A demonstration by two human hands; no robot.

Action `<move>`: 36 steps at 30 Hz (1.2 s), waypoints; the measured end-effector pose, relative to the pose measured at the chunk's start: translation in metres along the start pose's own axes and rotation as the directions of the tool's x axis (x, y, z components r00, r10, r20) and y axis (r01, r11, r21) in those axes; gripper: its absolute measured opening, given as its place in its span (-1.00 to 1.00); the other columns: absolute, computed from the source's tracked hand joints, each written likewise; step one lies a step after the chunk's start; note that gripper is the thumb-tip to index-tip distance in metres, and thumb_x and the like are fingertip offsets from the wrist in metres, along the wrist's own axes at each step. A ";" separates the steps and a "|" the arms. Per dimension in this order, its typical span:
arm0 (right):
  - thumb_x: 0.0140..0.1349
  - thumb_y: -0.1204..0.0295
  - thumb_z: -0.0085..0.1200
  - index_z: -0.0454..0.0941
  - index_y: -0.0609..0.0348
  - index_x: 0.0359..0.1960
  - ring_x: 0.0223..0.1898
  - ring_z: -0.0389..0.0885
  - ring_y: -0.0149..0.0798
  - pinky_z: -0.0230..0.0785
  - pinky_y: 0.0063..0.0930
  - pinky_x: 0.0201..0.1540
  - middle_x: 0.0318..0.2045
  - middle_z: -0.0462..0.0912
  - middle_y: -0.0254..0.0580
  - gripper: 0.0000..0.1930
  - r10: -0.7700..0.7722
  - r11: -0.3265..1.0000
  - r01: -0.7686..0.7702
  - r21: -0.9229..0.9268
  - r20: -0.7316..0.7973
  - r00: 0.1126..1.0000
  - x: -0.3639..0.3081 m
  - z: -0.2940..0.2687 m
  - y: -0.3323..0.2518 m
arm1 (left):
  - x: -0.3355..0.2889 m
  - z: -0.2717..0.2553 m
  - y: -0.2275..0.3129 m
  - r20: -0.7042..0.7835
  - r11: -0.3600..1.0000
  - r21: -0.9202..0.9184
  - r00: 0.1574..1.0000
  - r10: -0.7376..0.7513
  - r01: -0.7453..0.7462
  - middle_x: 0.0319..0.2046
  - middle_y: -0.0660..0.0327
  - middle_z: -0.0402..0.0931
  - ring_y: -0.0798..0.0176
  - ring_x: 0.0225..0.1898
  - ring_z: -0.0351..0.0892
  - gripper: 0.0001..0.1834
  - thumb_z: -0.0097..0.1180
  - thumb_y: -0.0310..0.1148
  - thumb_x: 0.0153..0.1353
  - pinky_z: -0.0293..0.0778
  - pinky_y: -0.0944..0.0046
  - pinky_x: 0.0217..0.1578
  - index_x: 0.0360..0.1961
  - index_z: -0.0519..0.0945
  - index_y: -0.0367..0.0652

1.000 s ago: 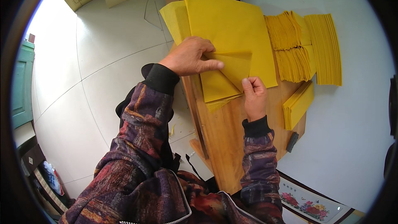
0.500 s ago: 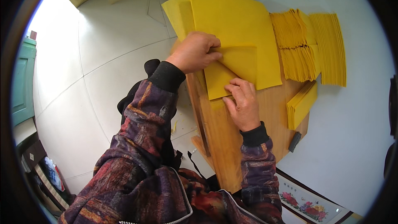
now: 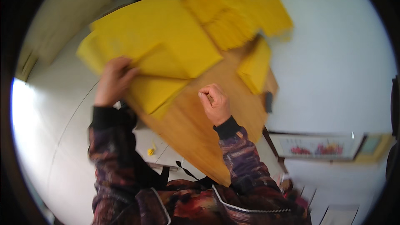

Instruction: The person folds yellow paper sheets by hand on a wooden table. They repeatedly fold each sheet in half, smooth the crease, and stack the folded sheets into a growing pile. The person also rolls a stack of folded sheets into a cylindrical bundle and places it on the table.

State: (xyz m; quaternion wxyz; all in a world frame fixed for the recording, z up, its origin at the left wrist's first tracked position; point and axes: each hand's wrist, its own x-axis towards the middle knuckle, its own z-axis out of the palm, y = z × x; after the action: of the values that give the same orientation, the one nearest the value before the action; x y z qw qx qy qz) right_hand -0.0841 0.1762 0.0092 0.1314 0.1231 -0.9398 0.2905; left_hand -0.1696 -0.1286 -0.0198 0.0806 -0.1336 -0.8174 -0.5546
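— Table [image 3: 200, 125] of smooth wood carries everything; what changed just now?

— The right hand [image 3: 216, 104] came off the folded yellow sheet [image 3: 156, 93] and now hovers over bare wood, fingers curled in, holding nothing. It seems this crease is finished.

— And the left hand [image 3: 113, 80]?

— It still presses flat on the sheet at the table's left edge, under the big yellow sheets [image 3: 154, 37]. Thin matte paper; fanned stacks [image 3: 246, 12] at the far edge, blurred.
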 end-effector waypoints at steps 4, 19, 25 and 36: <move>0.19 0.52 0.12 0.49 0.23 -0.38 -0.35 0.53 -0.23 0.38 -0.41 -0.23 -0.43 0.55 -0.21 -0.94 0.587 0.810 -0.536 0.239 -0.316 0.745 -0.073 -0.066 0.096 | -0.006 0.006 0.008 0.053 0.996 -0.051 0.996 -0.068 0.071 -0.52 0.17 0.33 0.29 -0.43 0.32 -0.83 0.16 -0.46 0.15 0.30 0.35 -0.35 -0.34 0.48 -0.36; 0.10 0.41 0.08 0.58 0.28 -0.38 -0.33 0.58 0.11 0.40 -0.08 -0.20 -0.41 0.64 0.11 -0.83 0.446 0.517 -0.719 -0.464 -0.571 0.689 -0.156 -0.198 0.300 | -0.001 -0.001 0.015 0.083 0.993 0.006 0.989 -0.120 0.120 -0.62 0.19 0.24 0.31 -0.53 0.21 -0.73 0.19 -0.33 0.16 0.23 0.25 -0.50 -0.46 0.41 -0.30; 0.29 0.26 0.02 0.54 0.27 -0.45 -0.33 0.58 0.10 0.38 -0.12 -0.23 -0.43 0.62 0.11 -0.70 0.559 0.455 -0.635 -0.624 -0.355 0.749 -0.130 -0.206 0.206 | -0.010 -0.006 0.030 0.097 0.979 -0.059 0.977 -0.190 0.196 -0.56 0.22 0.35 0.38 -0.47 0.31 -0.82 0.18 -0.41 0.19 0.34 0.36 -0.40 -0.35 0.49 -0.32; -0.02 0.60 0.23 0.51 0.24 -0.09 -0.01 0.47 0.03 0.35 -0.20 0.05 -0.04 0.53 -0.07 -0.62 -0.282 0.952 0.306 -0.034 0.302 0.911 0.019 0.000 -0.067 | -0.009 -0.002 0.020 0.022 0.996 -0.043 0.997 -0.076 0.077 -0.54 -0.03 0.42 0.05 -0.48 0.43 -0.79 0.20 -0.40 0.11 0.37 0.18 -0.41 -0.36 0.51 -0.36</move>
State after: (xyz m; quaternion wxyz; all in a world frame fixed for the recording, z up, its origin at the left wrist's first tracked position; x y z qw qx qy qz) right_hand -0.0813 0.1195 0.0504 0.0375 0.2994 -0.9304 0.2080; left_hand -0.1548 -0.1241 -0.0036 0.0483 -0.1096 -0.8103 -0.5737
